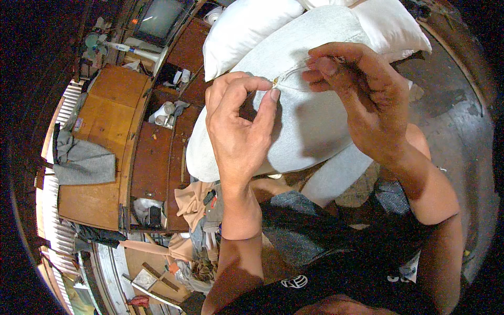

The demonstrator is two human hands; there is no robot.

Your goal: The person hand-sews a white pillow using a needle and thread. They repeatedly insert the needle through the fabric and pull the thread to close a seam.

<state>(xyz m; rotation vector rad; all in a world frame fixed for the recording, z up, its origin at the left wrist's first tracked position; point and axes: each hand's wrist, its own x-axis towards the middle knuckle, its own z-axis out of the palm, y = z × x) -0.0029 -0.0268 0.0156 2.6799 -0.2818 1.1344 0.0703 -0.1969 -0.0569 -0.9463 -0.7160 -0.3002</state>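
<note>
A pale grey cushion cover [310, 121], stuffed with a pillow, rests on my lap. My left hand [239, 131] pinches a small brass zipper pull [275, 81] between thumb and forefinger at the cover's seam. My right hand [362, 100] grips the cover's edge just right of the zipper, its fingers curled over the fabric. A plain white pillow [241, 26] lies behind the grey one, and another white pillow [394, 26] shows at the upper right.
A brown wooden shelf unit [152, 157] stands to the left, holding cloths and small items. A wooden table [105, 131] with a folded grey cloth [84, 163] is further left. A screen [160, 18] sits at the top. Bare concrete floor [462, 136] lies right.
</note>
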